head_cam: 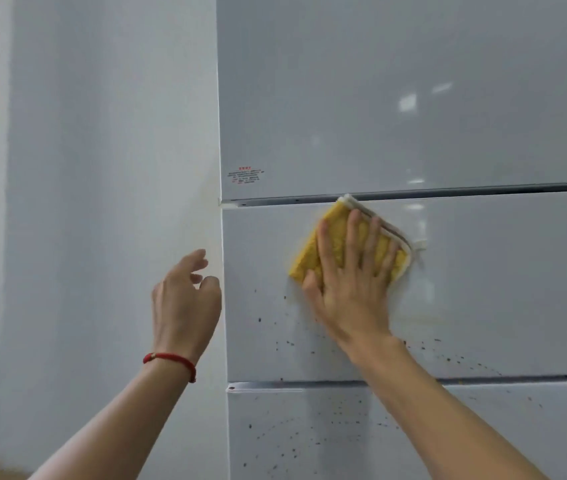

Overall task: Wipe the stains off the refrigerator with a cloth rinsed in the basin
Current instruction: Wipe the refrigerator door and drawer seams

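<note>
A tall pale grey refrigerator [413, 98] fills the right of the view, split into an upper door, a middle drawer and a lower drawer. Dark speckled stains [282, 341] dot the lower part of the middle drawer and the lower drawer [309, 438]. My right hand [351, 271] lies flat with fingers spread, pressing a folded yellow cloth [335, 233] with a white edge against the upper middle drawer. My left hand [185, 299] hovers with loosely curled fingers beside the refrigerator's left edge, holding nothing; a red string bracelet is on its wrist.
A plain white wall [85, 202] runs along the left of the refrigerator. A small red and black label [245, 175] sits at the lower left of the upper door. A brown blur shows at the bottom left corner. No basin is in view.
</note>
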Available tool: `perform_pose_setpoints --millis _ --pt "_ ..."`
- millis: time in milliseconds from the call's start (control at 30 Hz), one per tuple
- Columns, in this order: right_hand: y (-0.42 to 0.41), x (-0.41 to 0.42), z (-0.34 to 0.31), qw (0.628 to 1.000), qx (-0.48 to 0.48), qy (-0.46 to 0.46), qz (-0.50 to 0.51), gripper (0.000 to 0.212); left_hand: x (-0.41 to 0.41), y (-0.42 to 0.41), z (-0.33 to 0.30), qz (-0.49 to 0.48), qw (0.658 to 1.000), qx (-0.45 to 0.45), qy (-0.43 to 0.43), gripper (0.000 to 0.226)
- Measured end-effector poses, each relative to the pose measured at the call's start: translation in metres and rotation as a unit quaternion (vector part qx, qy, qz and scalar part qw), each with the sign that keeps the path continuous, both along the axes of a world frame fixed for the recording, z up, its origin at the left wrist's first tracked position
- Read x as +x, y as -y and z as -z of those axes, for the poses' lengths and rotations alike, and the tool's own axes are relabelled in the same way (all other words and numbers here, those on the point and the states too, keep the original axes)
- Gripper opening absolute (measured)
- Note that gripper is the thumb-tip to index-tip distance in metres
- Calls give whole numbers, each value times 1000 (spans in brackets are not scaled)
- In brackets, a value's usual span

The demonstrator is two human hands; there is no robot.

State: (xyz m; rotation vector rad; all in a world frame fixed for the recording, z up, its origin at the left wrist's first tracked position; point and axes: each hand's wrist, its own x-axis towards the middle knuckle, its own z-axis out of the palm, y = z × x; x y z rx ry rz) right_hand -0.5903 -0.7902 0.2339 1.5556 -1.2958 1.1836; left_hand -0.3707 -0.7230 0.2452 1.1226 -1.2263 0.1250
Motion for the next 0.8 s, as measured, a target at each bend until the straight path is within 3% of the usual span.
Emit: perform_pose_setpoints --millis 167,267,333,500,600,667,733,800 --pt "3 100 14 979 4 -198 -55 81 -3 -5 15 11 1000 -4 7 46" --pt "2 74 23 946 11 -318 -66 81 -13 2 22 -4 1000 -22 -3 42" --pt "2 33 25 942 -1 -330 -58 81 -24 3 31 -16 999 -14 -27 45" --pt "-7 -101 49 993 0 -122 8 75 -47 0 53 33 999 2 -27 52" --pt "-11 -161 70 998 33 51 12 76 -45 -7 58 81 996 18 -30 62" --pt "-12 -162 79 977 39 209 11 76 -34 -12 56 153 986 37 -51 66" --pt "-8 -129 76 932 26 362 18 74 -20 -19 54 210 973 62 -70 75" --pt "-7 -73 66 914 22 405 10 75 -9 -27 55 233 966 90 -70 80"
